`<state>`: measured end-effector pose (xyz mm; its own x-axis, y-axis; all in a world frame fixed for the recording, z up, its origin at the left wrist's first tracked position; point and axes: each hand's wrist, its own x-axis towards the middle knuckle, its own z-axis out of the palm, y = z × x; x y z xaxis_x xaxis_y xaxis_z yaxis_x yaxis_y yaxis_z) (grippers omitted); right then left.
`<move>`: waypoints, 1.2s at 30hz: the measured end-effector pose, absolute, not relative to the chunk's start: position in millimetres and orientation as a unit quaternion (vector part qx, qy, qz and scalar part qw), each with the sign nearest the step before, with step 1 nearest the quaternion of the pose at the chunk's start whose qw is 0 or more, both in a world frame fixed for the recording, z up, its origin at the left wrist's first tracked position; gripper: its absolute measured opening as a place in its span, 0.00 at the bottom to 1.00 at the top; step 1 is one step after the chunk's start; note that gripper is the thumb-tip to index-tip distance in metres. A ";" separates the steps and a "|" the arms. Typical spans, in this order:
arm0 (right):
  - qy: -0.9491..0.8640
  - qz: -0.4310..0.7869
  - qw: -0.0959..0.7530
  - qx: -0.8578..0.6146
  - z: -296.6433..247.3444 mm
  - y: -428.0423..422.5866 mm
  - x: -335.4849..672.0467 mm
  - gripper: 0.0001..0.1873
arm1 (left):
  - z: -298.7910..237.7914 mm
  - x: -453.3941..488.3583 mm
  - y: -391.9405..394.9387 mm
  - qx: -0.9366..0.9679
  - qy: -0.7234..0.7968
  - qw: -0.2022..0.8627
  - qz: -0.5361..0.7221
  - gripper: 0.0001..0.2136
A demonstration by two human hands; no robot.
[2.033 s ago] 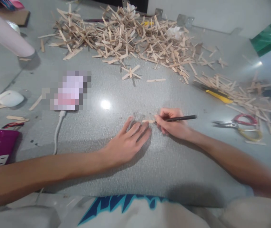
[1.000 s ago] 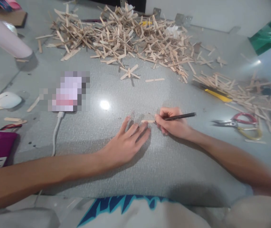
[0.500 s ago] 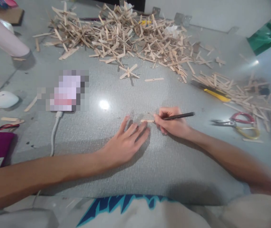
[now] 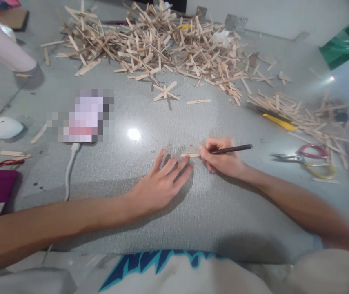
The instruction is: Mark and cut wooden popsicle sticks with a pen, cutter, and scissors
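Wooden stick [image 4: 189, 155], short and pale, lies flat on the grey table [image 4: 125, 167], right in the gap between the person's two hands. From where I stand, the left hand [image 4: 163, 183] is palm down with its fingers spread wide, and its foremost fingertips reach the stick's near edge; how hard they press, I can't tell. The right hand [image 4: 221, 157] is closed around a dark pen [image 4: 234, 149], the thumb and fingers pinched close to the writing end, just beside the stick's right end. The pen slants low, its back end pointing off to the person's right. Whether its tip touches the wood is too small for me to see.

Farther out, past both hands, a lone stick [image 4: 198, 101] lies next to a star of crossed sticks [image 4: 165, 92], with a big heap of sticks [image 4: 150, 49] behind them. Scissors [image 4: 304, 159] lie off to the right of the pen hand, and a phone [image 4: 84, 118] lies over on the left.
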<state>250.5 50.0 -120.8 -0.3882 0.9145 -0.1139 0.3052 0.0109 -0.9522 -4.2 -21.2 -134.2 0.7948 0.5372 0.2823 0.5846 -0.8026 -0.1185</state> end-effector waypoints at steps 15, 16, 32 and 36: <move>-0.637 0.533 0.287 -0.477 -121.7 51.1 251.6 0.27 | -134.3 -4.2 -21.0 -0.942 -0.298 0.090 -0.123 0.22; -0.638 0.532 0.288 -0.477 -121.6 51.1 251.4 0.27 | -133.8 -4.0 -20.8 -0.942 -0.297 0.096 -0.123 0.22; -0.656 0.515 0.290 -0.469 -122.2 51.9 251.6 0.27 | -133.8 -3.7 -20.4 -0.942 -0.294 0.095 -0.130 0.23; -0.669 0.508 0.289 -0.459 -124.3 50.9 251.9 0.27 | -132.9 -4.3 -20.5 -0.942 -0.295 0.095 -0.127 0.23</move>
<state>251.9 50.9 -124.3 -0.4113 0.9079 -0.0811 0.3213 0.0611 -0.9450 -4.3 -20.5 -132.9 0.7938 0.5319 0.2947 0.5800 -0.8079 -0.1041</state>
